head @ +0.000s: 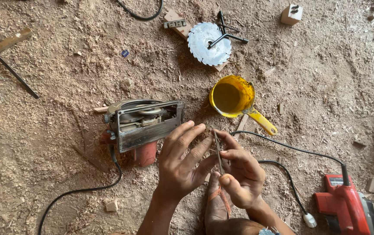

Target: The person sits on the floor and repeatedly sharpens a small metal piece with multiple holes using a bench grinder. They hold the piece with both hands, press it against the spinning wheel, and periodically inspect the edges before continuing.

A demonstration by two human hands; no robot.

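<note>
Bare forearms, orange-strapped sandal [221,201], perhaps a patterned cuff [268,231] at the right wrist.

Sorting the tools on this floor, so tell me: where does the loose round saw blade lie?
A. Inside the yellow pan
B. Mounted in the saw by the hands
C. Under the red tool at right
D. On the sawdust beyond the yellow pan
D: the blade lies flat on the sawdust, farther from the hands than the yellow pan, with a black key resting on it.

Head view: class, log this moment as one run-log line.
left hand: open, touching thin rod | right hand: pinching rod | circular saw: blade off | saw blade: on sawdust
</note>
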